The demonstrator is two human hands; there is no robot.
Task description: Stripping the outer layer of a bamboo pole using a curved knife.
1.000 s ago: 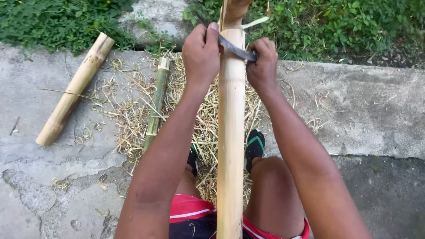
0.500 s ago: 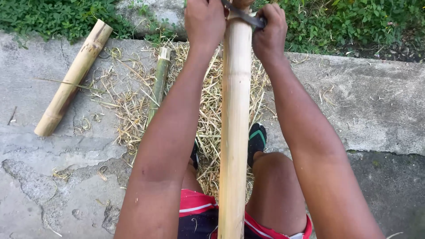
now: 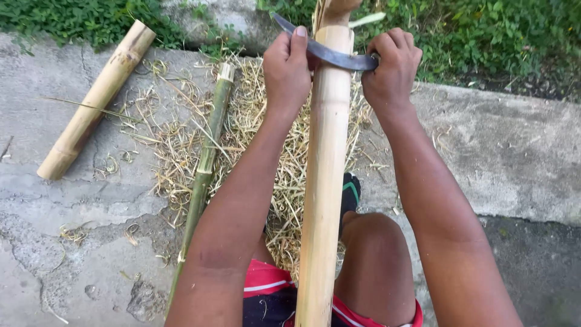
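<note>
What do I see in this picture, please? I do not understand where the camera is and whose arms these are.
The camera sits on a person's head and looks down, so the two arms are that person's own. Between the knees stands a long pale bamboo pole. A curved blade lies across it near its top: the left hand is at one end, the right hand at the other. On the concrete lie dry shavings, a thin green stem and a short thick bamboo piece. Grass grows behind.
</note>
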